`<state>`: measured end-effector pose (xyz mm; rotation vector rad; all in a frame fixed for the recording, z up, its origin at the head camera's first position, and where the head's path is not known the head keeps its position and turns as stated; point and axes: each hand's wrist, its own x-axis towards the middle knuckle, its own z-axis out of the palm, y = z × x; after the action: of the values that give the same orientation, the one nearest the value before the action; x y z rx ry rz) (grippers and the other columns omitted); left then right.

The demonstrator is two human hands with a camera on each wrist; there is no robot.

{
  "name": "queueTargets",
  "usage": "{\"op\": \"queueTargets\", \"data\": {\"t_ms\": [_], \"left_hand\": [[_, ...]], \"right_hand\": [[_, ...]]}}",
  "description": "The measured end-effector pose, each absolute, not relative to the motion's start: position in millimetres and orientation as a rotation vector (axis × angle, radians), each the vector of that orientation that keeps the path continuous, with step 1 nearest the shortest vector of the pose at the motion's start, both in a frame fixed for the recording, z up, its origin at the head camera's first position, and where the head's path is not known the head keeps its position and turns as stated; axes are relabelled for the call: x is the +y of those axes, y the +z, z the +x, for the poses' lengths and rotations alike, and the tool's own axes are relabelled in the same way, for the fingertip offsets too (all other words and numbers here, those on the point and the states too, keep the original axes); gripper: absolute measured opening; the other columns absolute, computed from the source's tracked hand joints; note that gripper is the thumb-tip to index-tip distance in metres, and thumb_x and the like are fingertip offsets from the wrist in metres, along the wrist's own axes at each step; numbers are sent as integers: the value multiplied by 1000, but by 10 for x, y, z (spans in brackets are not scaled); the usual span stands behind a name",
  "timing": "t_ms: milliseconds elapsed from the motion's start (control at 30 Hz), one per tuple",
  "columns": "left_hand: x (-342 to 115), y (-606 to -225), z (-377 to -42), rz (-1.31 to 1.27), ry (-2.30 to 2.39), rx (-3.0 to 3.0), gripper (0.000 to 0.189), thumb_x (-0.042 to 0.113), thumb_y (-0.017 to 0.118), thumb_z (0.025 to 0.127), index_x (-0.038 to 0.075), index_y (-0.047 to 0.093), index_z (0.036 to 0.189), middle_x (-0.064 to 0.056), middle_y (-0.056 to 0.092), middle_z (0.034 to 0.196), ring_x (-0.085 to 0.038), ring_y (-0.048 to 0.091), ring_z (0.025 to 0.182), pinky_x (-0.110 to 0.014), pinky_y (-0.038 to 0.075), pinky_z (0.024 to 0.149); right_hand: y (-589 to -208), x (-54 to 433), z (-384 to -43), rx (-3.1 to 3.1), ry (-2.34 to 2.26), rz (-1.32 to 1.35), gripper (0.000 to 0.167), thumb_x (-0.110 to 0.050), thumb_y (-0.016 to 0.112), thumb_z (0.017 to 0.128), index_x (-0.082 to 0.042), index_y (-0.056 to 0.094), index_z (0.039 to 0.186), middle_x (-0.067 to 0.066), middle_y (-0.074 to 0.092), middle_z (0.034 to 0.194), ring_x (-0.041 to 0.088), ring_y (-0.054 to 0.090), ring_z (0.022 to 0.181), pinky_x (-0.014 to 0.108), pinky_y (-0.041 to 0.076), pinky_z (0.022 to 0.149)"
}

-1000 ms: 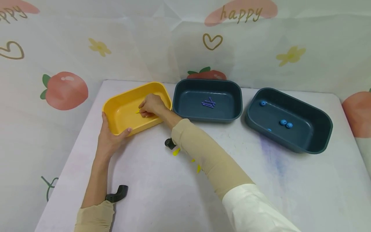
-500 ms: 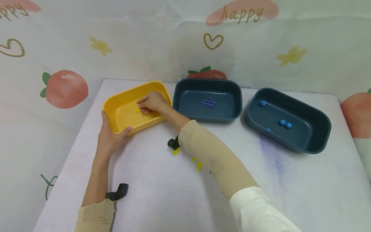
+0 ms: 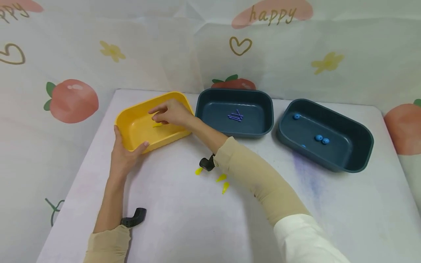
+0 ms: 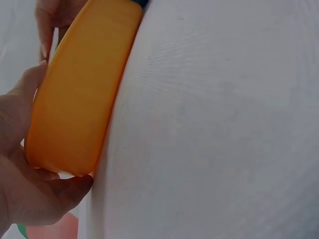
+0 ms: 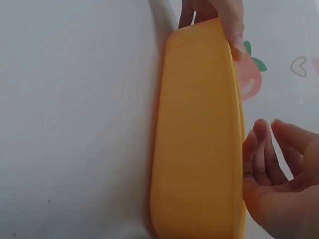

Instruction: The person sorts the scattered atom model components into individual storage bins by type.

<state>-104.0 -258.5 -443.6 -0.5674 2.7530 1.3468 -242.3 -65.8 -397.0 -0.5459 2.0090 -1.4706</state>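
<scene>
A yellow bin [image 3: 166,140] stands at the left of the table. My left hand [image 3: 123,157] grips its near left corner, thumb at the rim and fingers round the end wall, as the left wrist view shows on the bin's side [image 4: 75,99]. Over the bin hovers my right hand [image 3: 174,114], fingers loosely bent. In the right wrist view a gap shows between thumb and fingertips of the right hand [image 5: 284,169], with nothing seen in it. Beneath that hand, a small yellow piece [image 3: 157,124] lies on the bin floor; its kind is unclear.
A dark blue bin [image 3: 235,136] with several purple sticks [image 3: 235,117] stands beside the yellow one. Farther right, another dark blue bin [image 3: 323,160] holds several blue beads [image 3: 318,137]. Small yellow teardrop-shaped pieces [image 3: 225,187] lie on the table [image 3: 184,219] near my right forearm.
My right hand has lifted off the yellow piece, its fingers spreading, and the forearm has shifted right. The piece stays in the bin. My left hand keeps its hold.
</scene>
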Motion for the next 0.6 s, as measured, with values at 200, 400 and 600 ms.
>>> {"op": "queueTargets", "data": {"t_ms": [200,400,600], "left_hand": [[-2560,-4463,-1052,-586,1318,2778,113,46,70,90,21,-19,156,-6,-4,166,-32,7,152,-49,9,122],[-2558,-4449,-1057,-612,1272,2770,114,51,68,89,24,-20,155,-6,-4,166,-34,7,152,-51,10,121],[-2560,-4418,-1040,-609,1300,2745,114,51,69,89,25,-20,155,-6,-5,166,-35,8,151,-53,11,121]], "right_hand": [[-3879,-518,-2337,1992,-1470,-669,30,-14,66,96,-7,69,125,5,70,116,24,64,107,27,55,88],[-3813,-387,-2257,1970,-1495,-752,29,-14,66,97,-5,68,124,10,70,115,19,66,101,25,56,86],[-3763,-252,-2150,1967,-1527,-831,28,-11,69,94,-4,69,121,7,72,110,18,66,100,23,55,84]]}}
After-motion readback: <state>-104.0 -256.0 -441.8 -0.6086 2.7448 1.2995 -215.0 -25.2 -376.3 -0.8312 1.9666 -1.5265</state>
